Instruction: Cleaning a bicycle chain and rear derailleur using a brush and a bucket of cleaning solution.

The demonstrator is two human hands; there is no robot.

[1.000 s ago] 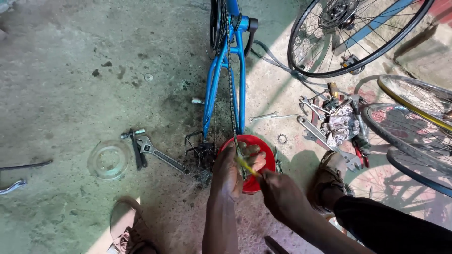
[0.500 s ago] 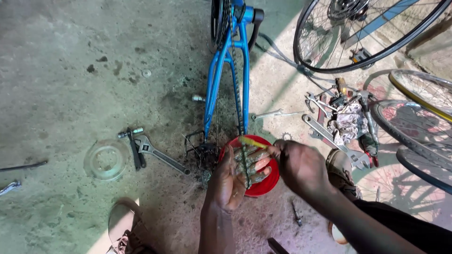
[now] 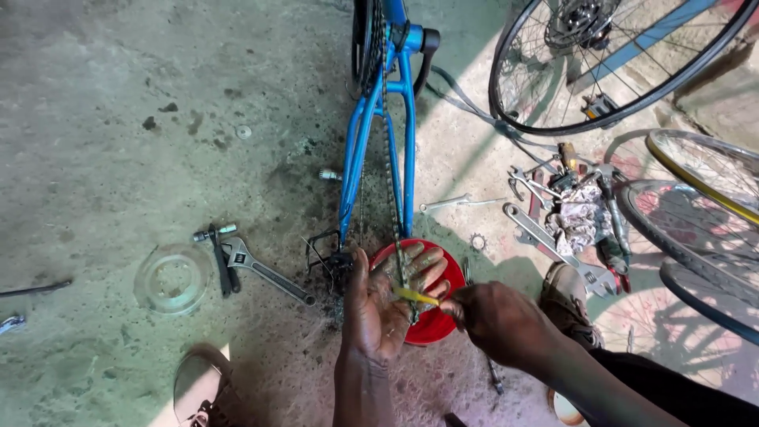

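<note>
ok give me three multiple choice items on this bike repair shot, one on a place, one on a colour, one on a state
1. Where is the adjustable wrench lying?
A. on the concrete, left of the bike frame
B. inside the bowl
C. on the wheel

2. What colour is the bowl under the hands?
A. green
B. red
C. white

3. How is the left hand held?
A. closed in a fist
B. flat on the floor
C. open, palm up, with the chain across it

Answers:
1. A: the wrench lies on the floor beside a clear plastic disc, left of the blue bike frame.
2. B: its rim shows red around the left hand.
3. C: the fingers are spread and the chain runs over the palm, while the right hand pinches a small yellow tool against it.
</note>
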